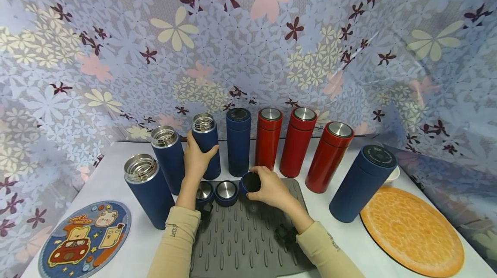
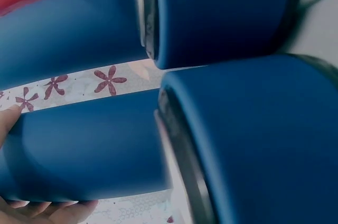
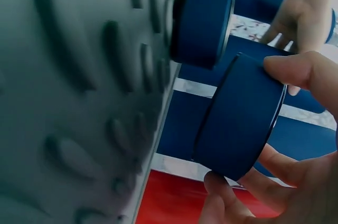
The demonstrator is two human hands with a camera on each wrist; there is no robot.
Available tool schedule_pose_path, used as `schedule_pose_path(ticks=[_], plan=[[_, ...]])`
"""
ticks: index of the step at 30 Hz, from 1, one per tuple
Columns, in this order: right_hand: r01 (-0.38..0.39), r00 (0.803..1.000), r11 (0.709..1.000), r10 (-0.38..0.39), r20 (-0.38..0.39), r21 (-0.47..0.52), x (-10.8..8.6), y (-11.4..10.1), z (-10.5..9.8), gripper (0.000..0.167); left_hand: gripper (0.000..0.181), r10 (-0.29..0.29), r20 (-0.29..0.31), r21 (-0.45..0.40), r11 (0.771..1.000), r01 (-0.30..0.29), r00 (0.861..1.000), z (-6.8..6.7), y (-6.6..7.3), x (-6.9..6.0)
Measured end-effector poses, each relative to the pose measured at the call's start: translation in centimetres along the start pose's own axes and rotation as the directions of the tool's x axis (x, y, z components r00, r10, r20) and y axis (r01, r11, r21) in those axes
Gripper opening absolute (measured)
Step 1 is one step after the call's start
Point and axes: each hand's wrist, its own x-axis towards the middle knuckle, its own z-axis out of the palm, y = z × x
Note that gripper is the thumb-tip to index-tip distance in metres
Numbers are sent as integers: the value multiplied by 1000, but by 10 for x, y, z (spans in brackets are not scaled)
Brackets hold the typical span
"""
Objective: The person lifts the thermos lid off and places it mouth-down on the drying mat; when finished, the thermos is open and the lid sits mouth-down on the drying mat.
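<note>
Your left hand (image 1: 197, 155) grips an uncapped blue bottle (image 1: 212, 167), upright just beyond a grey mat (image 1: 233, 239). Your right hand (image 1: 269, 188) pinches a tilted blue lid (image 3: 240, 118) at the mat's far edge, right of two more lids (image 1: 227, 192).

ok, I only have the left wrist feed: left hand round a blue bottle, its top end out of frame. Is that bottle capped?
Observer: No. In the head view the held bottle has an open, bare metal mouth.
Operator: And the right hand?
Observer: It holds a blue lid, tilted, as the right wrist view shows.
Operator: I get just a sliver of red. How many red bottles?
Observer: Three in the head view, all upright with lids on.
</note>
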Motion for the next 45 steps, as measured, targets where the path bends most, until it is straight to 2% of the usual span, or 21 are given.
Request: schedule_pose_path(ticks=[9,25,30,34,38,41,45], plan=[[-8,998,996,13,55,-87,0,5,9,63,91,3,1,0,1000,-3,1000,-1,2,-1],[23,989,997,-12,150,-74,1,7,11,68,92,4,-7,7,1000,-4,1000,0,0,-1],[11,990,1000,-11,144,1,1,12,6,71,92,-2,-2,5,1000,2,1000,0,0,0],[-22,996,991,11,90,129,-2,16,-6,62,92,-6,-1,10,1000,6,1000,0,1,0],[-54,999,961,50,21,270,-5,24,-19,50,92,-5,1,10,1000,5,1000,-1,1,0],[-60,997,942,71,-21,329,-8,35,-27,46,92,-2,0,7,1000,2,1000,0,0,0],[-93,994,911,109,-18,403,-13,51,-36,46,92,-3,0,4,1000,3,1000,0,0,0]])
